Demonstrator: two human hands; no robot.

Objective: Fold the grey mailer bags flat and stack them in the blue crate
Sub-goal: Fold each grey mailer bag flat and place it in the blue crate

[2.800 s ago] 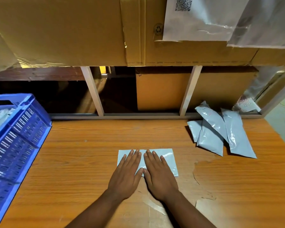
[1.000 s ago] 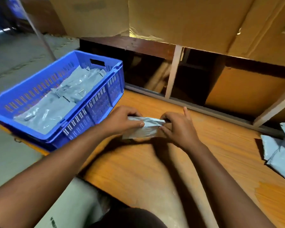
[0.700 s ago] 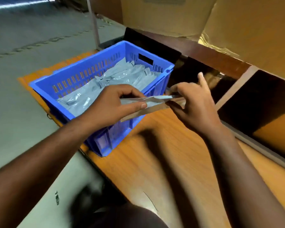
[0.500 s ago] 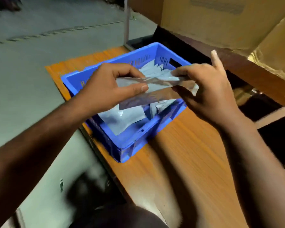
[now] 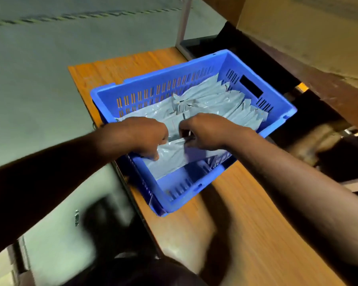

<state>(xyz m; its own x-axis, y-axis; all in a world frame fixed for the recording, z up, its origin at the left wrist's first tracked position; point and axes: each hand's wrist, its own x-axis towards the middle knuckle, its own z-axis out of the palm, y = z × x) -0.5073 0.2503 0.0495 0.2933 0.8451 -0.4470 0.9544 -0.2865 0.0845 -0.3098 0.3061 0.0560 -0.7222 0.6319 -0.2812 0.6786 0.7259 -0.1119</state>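
Note:
The blue crate (image 5: 277,118) stands at the left end of the wooden table (image 5: 246,234). Several folded grey mailer bags (image 5: 221,100) lie stacked inside it. Both my hands are down inside the crate over its near part. My left hand (image 5: 145,137) and my right hand (image 5: 205,131) each pinch an end of a folded grey mailer bag (image 5: 172,155), which lies low on top of the stack. My fingertips are hidden under the hands.
A cardboard-covered shelf (image 5: 308,38) overhangs the table at the upper right, with dark openings below it. The grey floor (image 5: 39,79) lies left of the table edge. A white metal post (image 5: 182,23) rises behind the crate.
Both hands carried the folded bag from the table leftward over the crate and lowered it from above the rim down onto the stack inside.

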